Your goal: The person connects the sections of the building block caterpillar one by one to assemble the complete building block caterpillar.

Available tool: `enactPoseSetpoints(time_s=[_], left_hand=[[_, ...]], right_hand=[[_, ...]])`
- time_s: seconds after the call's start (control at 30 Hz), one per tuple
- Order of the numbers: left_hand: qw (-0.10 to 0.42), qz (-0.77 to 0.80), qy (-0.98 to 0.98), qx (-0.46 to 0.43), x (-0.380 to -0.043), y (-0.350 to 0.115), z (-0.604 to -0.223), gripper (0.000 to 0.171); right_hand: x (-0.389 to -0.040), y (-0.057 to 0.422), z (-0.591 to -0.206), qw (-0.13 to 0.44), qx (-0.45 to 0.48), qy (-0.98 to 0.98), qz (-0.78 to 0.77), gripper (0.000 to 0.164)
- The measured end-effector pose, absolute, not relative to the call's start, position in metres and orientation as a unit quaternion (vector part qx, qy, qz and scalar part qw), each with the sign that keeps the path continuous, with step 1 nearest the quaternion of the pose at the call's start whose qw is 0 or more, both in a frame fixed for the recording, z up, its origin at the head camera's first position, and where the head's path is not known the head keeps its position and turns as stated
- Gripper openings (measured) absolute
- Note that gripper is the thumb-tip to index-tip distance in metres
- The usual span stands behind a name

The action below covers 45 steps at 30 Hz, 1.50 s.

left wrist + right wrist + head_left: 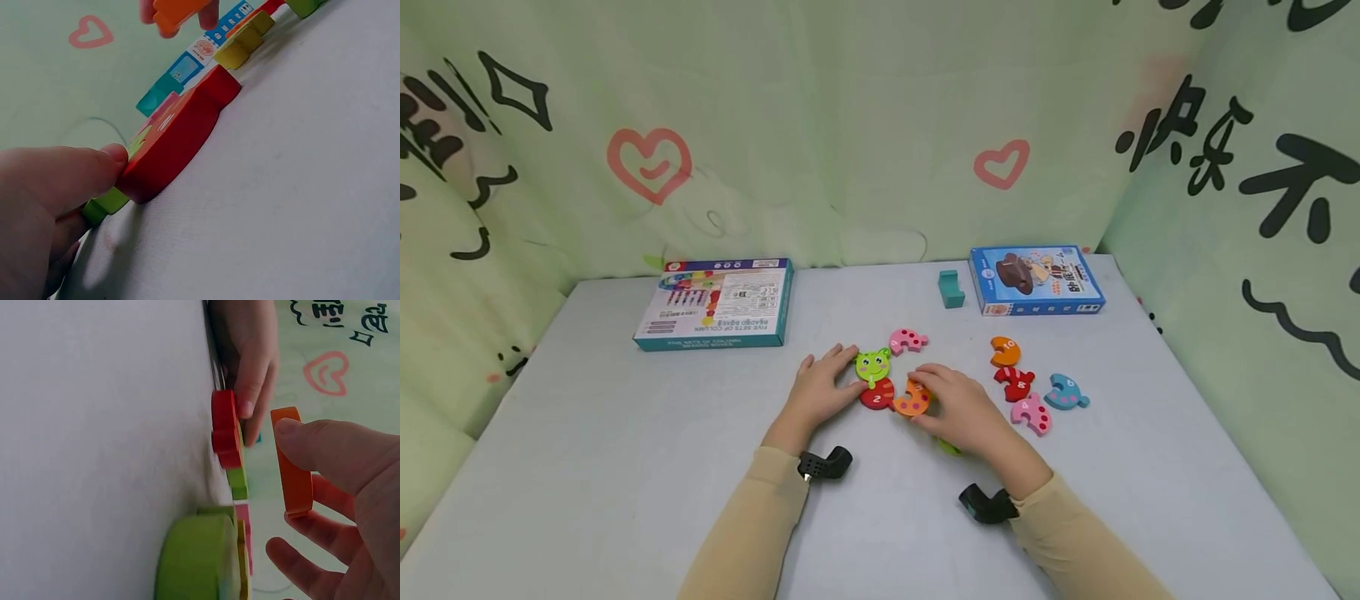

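A person's right hand [958, 408] pinches an orange puzzle piece [912, 406] between thumb and fingertips above a white table [625, 458], the other fingers spread loosely. The left hand [820, 392], half spread with its thumb nearly straight, rests against a red piece [877, 397] marked 2 and a green smiling head piece [872, 365].

The orange puzzle piece is curved like a thick C, dotted on its face and plain orange along its edge; in the right wrist view it is raised and apart from the red piece. The red piece and the green head lie together, just in front of the left hand's thumb. A pink piece [908, 340] with red dots lies just beyond, and a green piece [948, 447] is partly hidden beneath the right hand.

To the right lie 4 more pieces: orange [1005, 352], red [1015, 383], pink [1032, 412] and blue [1066, 393]. At the back stand a teal block [951, 289], a blue box [1037, 282] and a white-and-teal box [715, 304].
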<state>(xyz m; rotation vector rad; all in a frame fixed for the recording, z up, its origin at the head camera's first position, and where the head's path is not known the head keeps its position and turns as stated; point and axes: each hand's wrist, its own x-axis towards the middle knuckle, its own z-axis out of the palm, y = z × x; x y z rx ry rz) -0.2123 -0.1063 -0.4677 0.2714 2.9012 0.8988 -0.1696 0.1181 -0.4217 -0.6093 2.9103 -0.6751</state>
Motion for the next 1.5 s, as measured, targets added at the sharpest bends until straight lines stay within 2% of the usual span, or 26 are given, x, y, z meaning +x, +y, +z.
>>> enactPoseSetpoints(time_s=[0.47,1.07,1.3,1.5], left_hand=[[0.044,0.294,0.95,0.093,-0.212,-0.106,-0.465,0.061],[0.04,0.297,0.95,0.091,-0.212,-0.107,-0.468,0.061],[0.046,0.297,0.95,0.088,-0.212,-0.107,-0.468,0.062],[0.049,0.299,0.949,0.087,-0.213,-0.107,-0.467,0.062]], right_hand=[[-0.174,0.101,-0.435,0.058,-0.2,0.962,-0.176,0.063],[-0.177,0.099,-0.443,0.037,-0.221,0.968,-0.114,0.063],[-0.179,0.118,-0.432,0.015,-0.233,0.96,-0.153,0.064],[-0.178,0.153,-0.424,0.023,-0.19,0.963,-0.189,0.059]])
